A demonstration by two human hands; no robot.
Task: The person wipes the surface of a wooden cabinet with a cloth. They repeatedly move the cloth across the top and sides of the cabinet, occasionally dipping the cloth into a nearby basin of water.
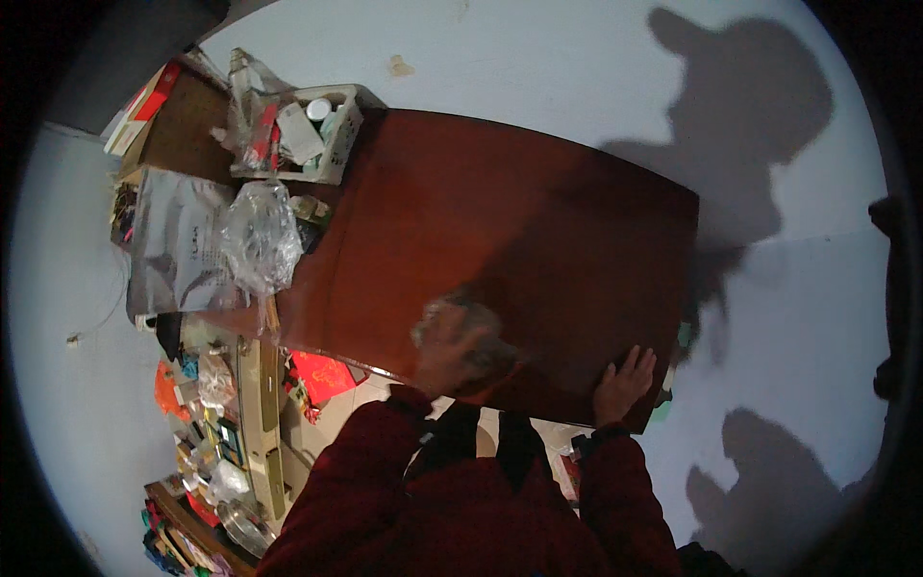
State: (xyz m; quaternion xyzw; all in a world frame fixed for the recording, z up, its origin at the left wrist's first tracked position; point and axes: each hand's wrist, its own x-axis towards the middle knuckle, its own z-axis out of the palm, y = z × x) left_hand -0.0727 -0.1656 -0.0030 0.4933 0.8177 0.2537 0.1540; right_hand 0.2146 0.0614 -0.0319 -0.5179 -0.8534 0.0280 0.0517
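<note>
My left hand (445,348), blurred, presses a crumpled greyish cloth (484,319) onto the reddish-brown wooden tabletop (461,216). The cloth bunches beyond the fingers and to the right of them, and part of it is hidden under the hand. Near the table's right front corner, my right hand (624,386) lies flat on the wood with its fingers spread. Nothing is in that hand. Dark red sleeves cover both arms.
A white plastic basket (351,137) of bottles and packets stands at the table's back left. Beside it are a clear plastic bag (263,234), a grey bag (177,238) and a cardboard box (184,119). Cluttered shelving (259,404) is at lower left. A white wall (505,65) borders the table.
</note>
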